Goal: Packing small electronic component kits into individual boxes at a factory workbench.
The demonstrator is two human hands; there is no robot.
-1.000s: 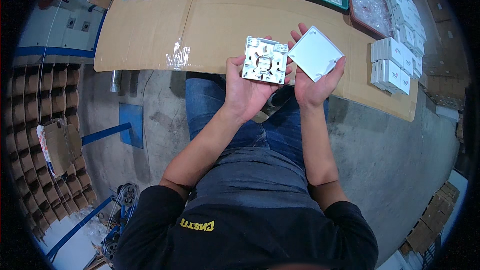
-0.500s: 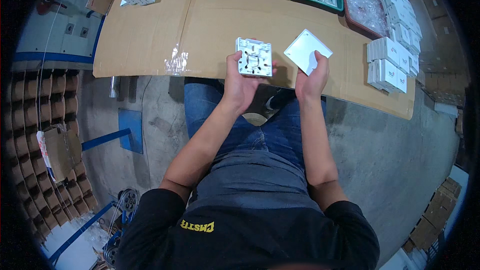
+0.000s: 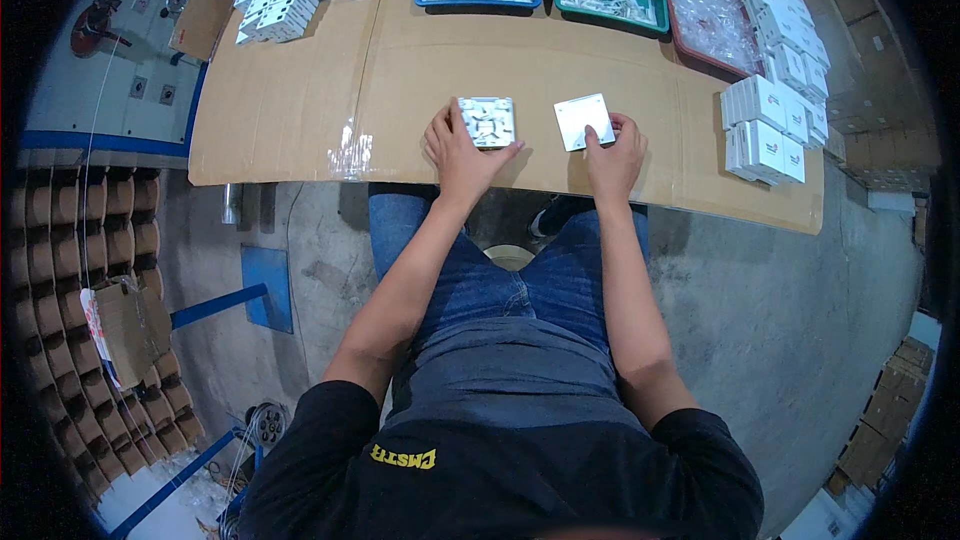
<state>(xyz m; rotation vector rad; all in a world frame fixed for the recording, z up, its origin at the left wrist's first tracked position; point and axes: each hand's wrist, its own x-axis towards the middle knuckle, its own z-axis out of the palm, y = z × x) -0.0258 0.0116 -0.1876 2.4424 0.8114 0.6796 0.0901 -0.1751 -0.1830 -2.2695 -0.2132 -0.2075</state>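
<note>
two square parts, one per hand – light grips, flat on the cardboard

head view: the left hand (image 3: 463,158) has its fingers along the left edge of the white base (image 3: 488,122) and its thumb at the near right corner, so the part sits between them, its moulded inner side up. that span looks right: hold the edges and leave the recesses uncovered. the right hand (image 3: 615,162) pinches the white plate (image 3: 580,118) at its near right corner, thumb on top; whether the plate fully rests on the cardboard i cannot tell. a corner pinch may let it pivot, so a light touch nearer the middle of an edge would steady it.

both parts are over the near side of the cardboard table top (image 3: 280,110), apart from each other – best kept back from the edge, square to the body, and clear of the white boxes (image 3: 765,155) at right.
</note>
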